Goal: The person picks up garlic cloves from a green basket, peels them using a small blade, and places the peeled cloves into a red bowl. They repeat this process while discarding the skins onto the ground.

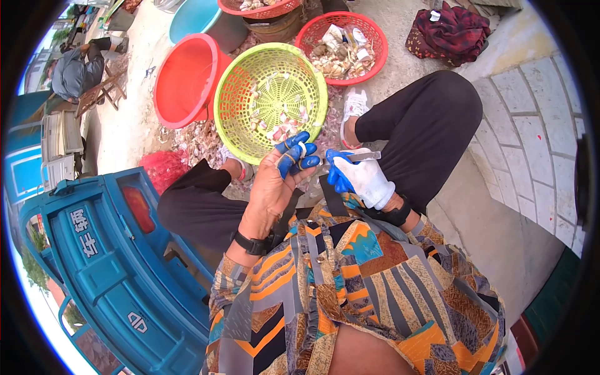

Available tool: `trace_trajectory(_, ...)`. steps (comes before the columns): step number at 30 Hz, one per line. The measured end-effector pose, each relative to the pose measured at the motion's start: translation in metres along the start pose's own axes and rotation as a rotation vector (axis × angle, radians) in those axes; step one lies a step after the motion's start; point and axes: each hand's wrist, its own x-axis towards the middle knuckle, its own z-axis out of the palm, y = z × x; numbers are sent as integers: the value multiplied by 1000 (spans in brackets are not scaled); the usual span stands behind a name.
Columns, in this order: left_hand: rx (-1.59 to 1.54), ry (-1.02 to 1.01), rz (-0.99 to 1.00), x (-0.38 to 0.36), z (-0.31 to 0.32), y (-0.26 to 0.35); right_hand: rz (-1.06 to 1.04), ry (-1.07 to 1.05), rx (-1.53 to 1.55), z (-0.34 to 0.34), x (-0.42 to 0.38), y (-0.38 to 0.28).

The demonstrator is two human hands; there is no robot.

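Observation:
Blue coverings sit on the fingers of my left hand (289, 167), which pinches a pale garlic clove (302, 150) between its fingertips. My right hand (362, 176), in a white glove with blue fingers, is closed around a flat metal knife (365, 157). Both hands are close together in front of my lap. Just beyond them is a yellow-green plastic basket (225, 128) with several loose cloves and reddish-white skins in its bottom. Garlic bulbs fill a red basket (379, 70) beyond my right hand.
A red basin (164, 94) adjoins the yellow-green basket, and a teal basin (187, 24) lies behind it. Garlic skins (199, 139) litter the ground. A blue three-wheeler (119, 269) stands at left, a dark red cloth bundle (449, 34) at upper right. Another person (78, 72) sits at far left.

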Motion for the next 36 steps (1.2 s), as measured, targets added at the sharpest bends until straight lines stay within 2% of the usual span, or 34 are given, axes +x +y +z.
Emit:
trace_trajectory(4,-271,43,-175,7,-38,-6,97,63,74,9,-4,-14)
trace_trajectory(6,-269,120,-281,13,-53,-4,-40,66,-90,5,1,1)
trace_trajectory(8,-201,232,-285,14,-37,19,-17,67,-65,6,0,-6)
trace_trajectory(9,-240,209,-260,21,-39,39,-34,73,-156,6,0,-9)
trace_trajectory(10,-298,151,-156,31,-39,69,-44,74,-175,9,-2,-15)
trace_trajectory(11,-451,-30,-34,42,-45,107,-71,87,-222,10,-3,-17)
trace_trajectory(13,-365,-164,349,63,-46,183,-106,67,-320,8,-5,-16)
trace_trajectory(15,-411,-150,376,77,-48,234,-127,46,-354,4,-1,-10)
trace_trajectory(18,-318,32,402,94,-58,239,-128,167,-126,8,3,0)
trace_trajectory(19,-270,109,380,97,-60,228,-166,162,-214,10,-1,-9)
trace_trajectory(20,-93,174,388,97,-64,213,-194,156,-298,11,-5,-18)
trace_trajectory(21,85,234,392,95,-65,196,-122,79,-237,3,1,-2)
trace_trajectory(23,517,362,395,103,-77,166,-138,93,-252,3,6,9)
trace_trajectory(24,838,367,492,113,-98,146,-155,108,-266,4,8,11)
trace_trajectory(26,1731,395,534,118,-128,125,-101,94,-250,5,9,6)
trace_trajectory(28,2044,448,578,119,-138,96,-37,89,-205,7,9,-2)
trace_trajectory(32,2177,433,555,139,-162,63,55,99,-125,11,10,-2)
trace_trajectory(33,2183,413,612,143,-164,60,61,107,-123,10,10,-1)
trace_trajectory(36,2204,425,575,155,-166,53,3,66,-130,9,10,-5)
